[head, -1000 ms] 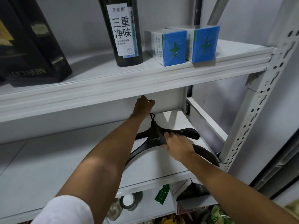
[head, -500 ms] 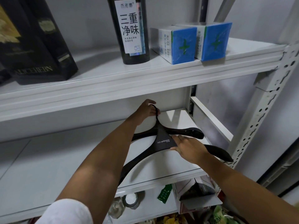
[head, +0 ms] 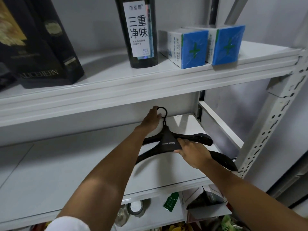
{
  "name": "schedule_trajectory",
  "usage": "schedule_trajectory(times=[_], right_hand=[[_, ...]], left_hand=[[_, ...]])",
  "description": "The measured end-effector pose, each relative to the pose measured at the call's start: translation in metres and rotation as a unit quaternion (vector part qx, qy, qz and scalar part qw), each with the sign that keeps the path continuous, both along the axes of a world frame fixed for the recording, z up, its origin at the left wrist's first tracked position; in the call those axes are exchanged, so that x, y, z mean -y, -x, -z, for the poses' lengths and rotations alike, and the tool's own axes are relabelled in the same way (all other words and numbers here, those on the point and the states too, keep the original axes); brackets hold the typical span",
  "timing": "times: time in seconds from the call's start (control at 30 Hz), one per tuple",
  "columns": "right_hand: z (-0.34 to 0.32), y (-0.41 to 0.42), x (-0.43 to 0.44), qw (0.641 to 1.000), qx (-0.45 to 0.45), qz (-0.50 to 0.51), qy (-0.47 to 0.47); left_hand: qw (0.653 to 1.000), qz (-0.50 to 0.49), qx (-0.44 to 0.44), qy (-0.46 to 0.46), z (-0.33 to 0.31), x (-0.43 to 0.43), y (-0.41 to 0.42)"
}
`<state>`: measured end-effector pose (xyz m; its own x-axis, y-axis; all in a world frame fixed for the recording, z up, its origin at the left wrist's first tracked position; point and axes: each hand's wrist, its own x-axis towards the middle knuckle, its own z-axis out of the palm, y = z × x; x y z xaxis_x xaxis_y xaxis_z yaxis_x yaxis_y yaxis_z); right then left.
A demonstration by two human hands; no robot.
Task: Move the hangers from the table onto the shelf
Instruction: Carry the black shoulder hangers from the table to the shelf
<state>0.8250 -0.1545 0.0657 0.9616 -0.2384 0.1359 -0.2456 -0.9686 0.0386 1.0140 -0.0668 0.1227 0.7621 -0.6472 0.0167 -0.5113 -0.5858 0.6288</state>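
Right of centre, on the middle shelf (head: 50, 172), hangers (head: 168, 140) lay flat, long axis across the frame, hook (head: 165, 120) pointing away. Left hand (head: 150, 121) pinched the hook; right hand (head: 193, 153), fingers flat, pressed the nearer body.

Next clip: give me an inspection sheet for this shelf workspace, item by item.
Surface: white middle shelf.
Job's things: two black hangers, overlapping, flat on its right end.
Clutter: upper shelf holds dark bottle, two blue boxes, black carton.
Hands: left hand at the hook, grip unclear; right hand flat on a hanger's neck.
Cables: nothing seen.
Surroundings: perforated upright at right; packets on lower shelf.
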Motion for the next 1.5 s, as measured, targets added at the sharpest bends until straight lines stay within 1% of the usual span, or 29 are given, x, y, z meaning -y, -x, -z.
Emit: schedule_trajectory(times=[0.07, 0.13, 0.17, 0.23, 0.33, 0.43, 0.5, 0.63, 0.73, 0.8, 0.87, 0.97, 1.03, 1.1, 1.27, 1.4, 1.5], right_hand=[[-0.003, -0.01, -0.002, 0.998, 0.003, 0.04, -0.041], [-0.006, -0.021, 0.0, 0.994, 0.007, 0.069, -0.082], [-0.007, -0.026, 0.001, 0.993, 0.007, 0.078, -0.09], [-0.007, -0.034, 0.003, 0.994, 0.005, 0.083, -0.073], [-0.003, -0.041, 0.004, 0.998, -0.004, 0.066, -0.015], [0.008, -0.051, 0.003, 0.999, -0.027, 0.034, 0.017], [0.015, -0.057, 0.0, 0.999, -0.04, 0.018, 0.023], [0.025, -0.065, 0.0, 0.998, -0.036, 0.022, 0.038], [0.034, -0.065, 0.007, 0.998, -0.036, 0.038, 0.039], [0.04, -0.064, 0.012, 0.997, -0.053, 0.047, 0.044], [0.047, -0.063, 0.016, 0.995, -0.071, 0.057, 0.047], [0.054, -0.062, 0.021, 0.994, -0.075, 0.077, 0.032], [0.057, -0.063, 0.025, 0.993, -0.086, 0.082, 0.02], [0.06, -0.065, 0.028, 0.992, -0.094, 0.081, 0.013], [0.06, -0.069, 0.03, 0.992, -0.095, 0.081, 0.017], [0.059, -0.07, 0.033, 0.989, -0.116, 0.083, 0.027], [0.057, -0.07, 0.035, 0.988, -0.128, 0.079, 0.038]], left_hand=[[0.994, 0.005, 0.097, -0.06, 0.008, -0.003, 0.012], [0.983, 0.004, 0.155, -0.094, 0.019, -0.008, 0.021], [0.976, 0.009, 0.181, -0.118, 0.025, -0.012, 0.025], [0.96, 0.029, 0.219, -0.171, 0.039, -0.025, 0.032], [0.952, 0.056, 0.196, -0.229, 0.063, -0.048, 0.037], [0.96, 0.061, 0.13, -0.239, 0.083, -0.063, 0.033], [0.96, 0.063, 0.112, -0.248, 0.091, -0.067, 0.031], [0.955, 0.061, 0.192, -0.216, 0.097, -0.067, 0.024], [0.943, 0.074, 0.233, -0.224, 0.097, -0.063, 0.018], [0.94, 0.09, 0.225, -0.242, 0.097, -0.059, 0.017], [0.94, 0.099, 0.192, -0.265, 0.098, -0.054, 0.016], [0.936, 0.105, 0.151, -0.3, 0.104, -0.045, 0.011], [0.938, 0.097, 0.137, -0.304, 0.106, -0.042, 0.01], [0.937, 0.084, 0.133, -0.311, 0.108, -0.041, 0.008], [0.917, 0.075, 0.149, -0.362, 0.112, -0.039, 0.011], [0.916, 0.069, 0.158, -0.361, 0.116, -0.039, 0.015], [0.919, 0.064, 0.145, -0.362, 0.117, -0.038, 0.016]])
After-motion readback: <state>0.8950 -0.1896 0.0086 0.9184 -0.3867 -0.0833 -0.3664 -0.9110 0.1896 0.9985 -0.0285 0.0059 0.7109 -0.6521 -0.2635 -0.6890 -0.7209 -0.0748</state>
